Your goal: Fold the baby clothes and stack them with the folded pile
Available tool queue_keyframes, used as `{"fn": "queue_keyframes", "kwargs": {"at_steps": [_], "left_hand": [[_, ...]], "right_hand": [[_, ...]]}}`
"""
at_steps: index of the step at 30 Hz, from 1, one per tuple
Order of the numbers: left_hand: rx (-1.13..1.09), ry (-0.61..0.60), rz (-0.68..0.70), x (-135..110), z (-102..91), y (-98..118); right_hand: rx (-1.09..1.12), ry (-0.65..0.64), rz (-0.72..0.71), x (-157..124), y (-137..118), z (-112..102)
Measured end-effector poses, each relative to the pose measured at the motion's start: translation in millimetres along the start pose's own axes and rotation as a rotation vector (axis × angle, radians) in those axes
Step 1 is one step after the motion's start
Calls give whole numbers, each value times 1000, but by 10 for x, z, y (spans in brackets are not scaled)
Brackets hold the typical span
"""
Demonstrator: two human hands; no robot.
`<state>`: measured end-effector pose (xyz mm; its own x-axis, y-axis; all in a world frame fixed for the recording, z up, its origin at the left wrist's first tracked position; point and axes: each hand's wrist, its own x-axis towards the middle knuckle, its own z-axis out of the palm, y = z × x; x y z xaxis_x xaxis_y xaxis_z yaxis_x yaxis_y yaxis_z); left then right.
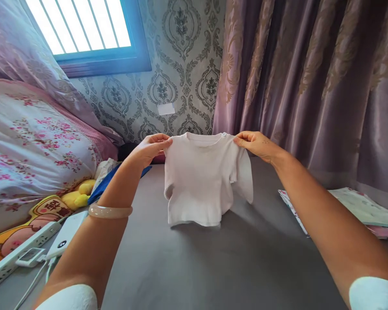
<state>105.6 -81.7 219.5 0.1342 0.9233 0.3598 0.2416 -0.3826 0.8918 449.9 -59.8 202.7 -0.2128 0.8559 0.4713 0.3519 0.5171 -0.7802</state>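
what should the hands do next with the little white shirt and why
Probably lay the small white shirt flat on the grey surface: the left hand and right hand hold it up by the shoulders, and its sleeves hang unevenly.

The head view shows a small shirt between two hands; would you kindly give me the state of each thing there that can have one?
shirt, held up, unfolded
left hand, gripping shirt's shoulder
right hand, gripping other shoulder
curtain, hanging in folds
bangle, on left wrist

Head camera looks forward and down at left hand (150, 150), right hand (255, 146)
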Motion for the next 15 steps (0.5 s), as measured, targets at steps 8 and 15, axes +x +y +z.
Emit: {"fn": "queue_keyframes", "kwargs": {"at_steps": [8, 15], "left_hand": [[553, 403, 346, 150, 280, -321], [1034, 577, 597, -115, 347, -304]], "right_hand": [[-538, 344, -204, 11, 162, 170], [-1036, 497, -418, -309, 83, 222]]}}
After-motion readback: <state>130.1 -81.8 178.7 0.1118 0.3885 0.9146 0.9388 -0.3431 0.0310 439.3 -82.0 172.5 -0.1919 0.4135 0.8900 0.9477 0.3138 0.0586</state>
